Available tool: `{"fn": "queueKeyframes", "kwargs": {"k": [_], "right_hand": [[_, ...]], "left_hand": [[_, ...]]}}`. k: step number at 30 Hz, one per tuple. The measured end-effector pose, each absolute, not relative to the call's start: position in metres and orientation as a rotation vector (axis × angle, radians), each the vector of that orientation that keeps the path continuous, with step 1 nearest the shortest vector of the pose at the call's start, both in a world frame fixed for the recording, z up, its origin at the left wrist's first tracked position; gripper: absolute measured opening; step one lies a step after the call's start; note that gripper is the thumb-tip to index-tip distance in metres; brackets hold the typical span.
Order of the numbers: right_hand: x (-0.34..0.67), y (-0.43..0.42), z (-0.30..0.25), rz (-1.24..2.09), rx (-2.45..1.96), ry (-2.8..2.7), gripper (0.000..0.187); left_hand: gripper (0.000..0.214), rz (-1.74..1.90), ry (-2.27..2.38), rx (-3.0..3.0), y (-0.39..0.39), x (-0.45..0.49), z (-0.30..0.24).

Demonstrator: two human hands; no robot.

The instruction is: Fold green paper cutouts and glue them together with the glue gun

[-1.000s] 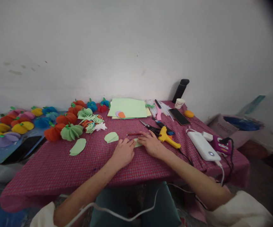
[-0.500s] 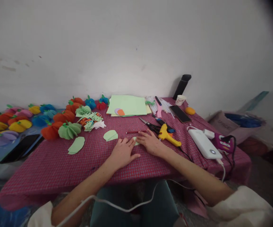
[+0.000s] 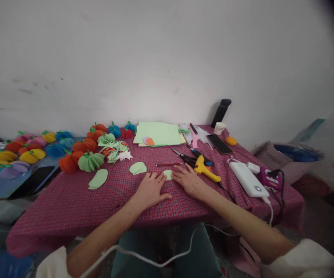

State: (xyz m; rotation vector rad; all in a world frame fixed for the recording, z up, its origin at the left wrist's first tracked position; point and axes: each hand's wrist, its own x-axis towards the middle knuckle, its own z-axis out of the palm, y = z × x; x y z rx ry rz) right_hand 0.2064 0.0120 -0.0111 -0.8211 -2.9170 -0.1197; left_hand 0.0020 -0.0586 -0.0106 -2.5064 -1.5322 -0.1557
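Note:
My left hand (image 3: 151, 189) lies flat on the red checked tablecloth (image 3: 68, 200), fingers spread. My right hand (image 3: 188, 180) also rests flat beside it, fingers stretched out. Between their fingertips sits a small pale green paper piece (image 3: 168, 174), touched by both hands. A red pencil (image 3: 168, 165) lies just beyond it. Two more green paper cut-outs (image 3: 138, 168) lie to the left.
Scissors (image 3: 184, 156) and a yellow glue gun (image 3: 205, 169) lie right of my hands. A stack of green paper sheets (image 3: 158, 133), a phone (image 3: 219, 143), a white power bank (image 3: 247, 178) and several coloured paper pumpkins (image 3: 90, 161) surround the work area.
Both hands have slid slightly toward me and flattened, uncovering more of the small green piece between them. The camera view shifted a little.

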Motion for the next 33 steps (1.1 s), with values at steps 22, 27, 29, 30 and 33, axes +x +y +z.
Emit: {"fn": "queueKeyframes", "kwargs": {"k": [22, 27, 29, 30, 33], "right_hand": [[0.251, 0.019, 0.004, -0.079, -1.093, -2.432, 0.048], [0.261, 0.014, -0.003, -0.04, -1.094, -2.477, 0.045], [0.251, 0.008, -0.005, 0.017, -1.062, -2.556, 0.048], [0.244, 0.006, -0.006, 0.042, -1.043, -2.59, 0.049], [0.22, 0.005, -0.008, 0.095, -0.988, -2.66, 0.048]], "left_hand": [[0.047, -0.418, -1.816, -2.248, -0.08, -0.012, -0.001], [0.053, -0.367, -1.723, -2.401, -0.072, 0.016, -0.004], [0.058, -0.338, -1.733, -2.407, -0.066, 0.027, -0.008], [0.06, -0.325, -1.743, -2.399, -0.063, 0.03, -0.011], [0.066, -0.293, -1.772, -2.377, -0.057, 0.033, -0.018]]}}
